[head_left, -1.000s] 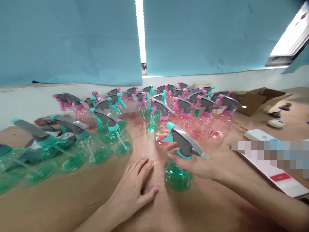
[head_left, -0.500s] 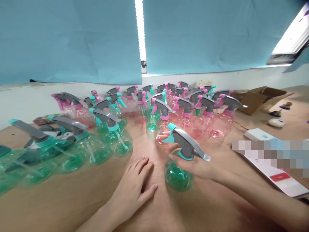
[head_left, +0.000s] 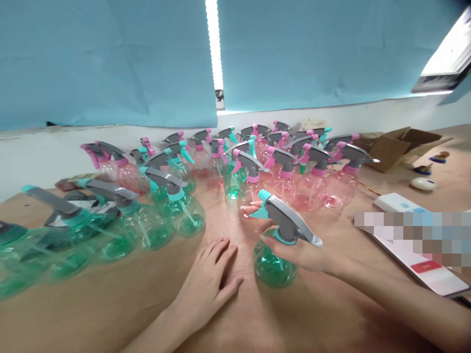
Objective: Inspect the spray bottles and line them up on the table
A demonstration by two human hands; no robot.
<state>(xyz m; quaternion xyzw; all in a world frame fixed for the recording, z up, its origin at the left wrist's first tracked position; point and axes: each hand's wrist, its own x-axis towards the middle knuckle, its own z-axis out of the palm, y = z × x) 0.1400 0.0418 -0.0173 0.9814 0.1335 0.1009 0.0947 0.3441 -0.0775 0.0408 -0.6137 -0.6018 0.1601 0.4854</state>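
Observation:
A clear green spray bottle (head_left: 275, 267) with a grey and teal trigger head stands upright near the middle of the table. Around its upper body is my right hand (head_left: 303, 252), thumb on the near side and fingers partly hidden behind it. My left hand (head_left: 211, 274) lies flat on the tabletop to the left of that bottle, fingers apart and holding nothing. Several green spray bottles (head_left: 186, 215) stand in a slanting row on the left. Behind my right hand are several pink spray bottles (head_left: 309, 189), with more pink and green ones mixed further back.
On the right a phone (head_left: 412, 255) lies on the wooden table (head_left: 147, 304), beside a white box (head_left: 395, 202) and a white oval object (head_left: 423, 184). An open cardboard box (head_left: 393, 149) stands at the back right. Dark plastic packaging (head_left: 79, 208) lies behind the left row.
The view has shifted slightly, so the bottles on the left appear a little further right. Both hands keep nearly the same pose, my right hand still around the green bottle.

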